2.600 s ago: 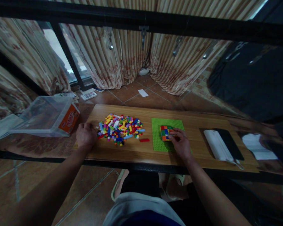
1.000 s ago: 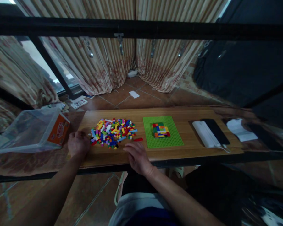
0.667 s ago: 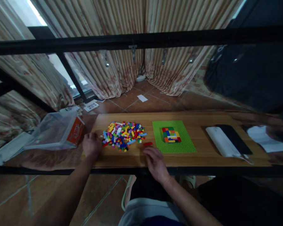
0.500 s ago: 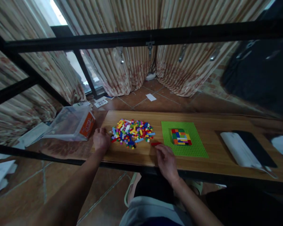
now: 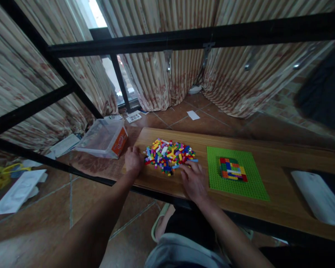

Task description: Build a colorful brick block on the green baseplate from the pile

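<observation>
A loose pile of many-coloured toy bricks [image 5: 170, 153] lies on the wooden board. At the pile's left edge, my left hand [image 5: 134, 160] rests on the board with its fingers curled; the inside of the hand is hidden. My right hand [image 5: 194, 181] is at the pile's lower right edge, fingers apart and reaching over bricks there. No brick shows in its grasp. To its right lies a green baseplate [image 5: 254, 190], bearing a low block of joined bricks [image 5: 231, 169] in red, green, blue, yellow, orange and white.
A clear plastic box [image 5: 102, 137] with an orange label stands left of the board. A white object [image 5: 318, 197] lies on a dark one at the right. Dark metal bars [image 5: 162, 42] cross in front of striped curtains [image 5: 153, 82]. Papers lie on the tiled floor.
The view has turned, shifting the scene rightward. My right hand has moved left, away from the baseplate to the pile. The red brick that was at its fingertips no longer shows there.
</observation>
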`<control>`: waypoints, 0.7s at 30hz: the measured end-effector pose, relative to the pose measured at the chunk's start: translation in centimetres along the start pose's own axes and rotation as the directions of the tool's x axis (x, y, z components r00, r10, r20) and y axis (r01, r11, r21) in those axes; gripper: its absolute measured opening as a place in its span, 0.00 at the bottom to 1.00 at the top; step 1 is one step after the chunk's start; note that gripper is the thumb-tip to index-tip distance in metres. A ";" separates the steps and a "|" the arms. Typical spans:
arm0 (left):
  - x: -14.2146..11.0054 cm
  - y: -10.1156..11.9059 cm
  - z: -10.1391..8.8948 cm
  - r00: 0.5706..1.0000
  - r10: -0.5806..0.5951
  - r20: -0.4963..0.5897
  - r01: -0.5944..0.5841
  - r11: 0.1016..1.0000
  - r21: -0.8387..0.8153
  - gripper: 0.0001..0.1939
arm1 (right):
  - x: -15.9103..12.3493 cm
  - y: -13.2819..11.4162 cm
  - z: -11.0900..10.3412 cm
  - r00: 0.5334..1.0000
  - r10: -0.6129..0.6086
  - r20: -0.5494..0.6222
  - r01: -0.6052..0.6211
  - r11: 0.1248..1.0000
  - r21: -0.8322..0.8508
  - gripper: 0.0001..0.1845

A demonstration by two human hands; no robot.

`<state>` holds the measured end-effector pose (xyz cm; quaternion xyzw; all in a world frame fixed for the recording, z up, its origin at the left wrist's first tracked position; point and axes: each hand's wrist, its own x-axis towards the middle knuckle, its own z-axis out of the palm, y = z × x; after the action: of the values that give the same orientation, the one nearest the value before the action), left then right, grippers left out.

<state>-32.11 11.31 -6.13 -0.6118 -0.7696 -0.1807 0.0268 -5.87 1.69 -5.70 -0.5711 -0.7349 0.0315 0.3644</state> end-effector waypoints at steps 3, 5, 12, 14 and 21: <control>-0.1 0.1 -0.1 1.000 -0.003 0.000 0.003 1.000 -0.009 0.14 | 0.9 -0.2 0.7 0.998 -0.047 0.038 0.048 0.999 -0.026 0.15; -0.1 0.1 -0.1 1.000 -0.002 0.001 0.002 1.000 -0.011 0.14 | 1.3 -0.3 1.1 0.994 -0.082 0.079 0.085 0.995 -0.043 0.17; -0.2 0.1 0.0 1.000 -0.019 0.006 0.019 1.000 -0.019 0.15 | 1.2 -0.2 1.5 0.977 -0.108 0.183 0.128 0.987 -0.101 0.16; -0.3 0.1 0.0 1.000 -0.020 0.006 0.020 1.000 -0.020 0.15 | 1.0 0.1 1.0 0.977 -0.104 0.184 0.128 0.984 -0.126 0.14; -0.3 0.1 0.2 1.000 -0.025 -0.005 0.025 1.000 0.017 0.15 | 1.2 1.6 -1.2 0.975 -0.113 0.194 0.150 0.970 -0.190 0.14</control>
<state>-31.88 11.09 -6.40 -0.6013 -0.7787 -0.1760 0.0319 -3.99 2.81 -4.98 -0.5499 -0.8008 -0.0162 0.2368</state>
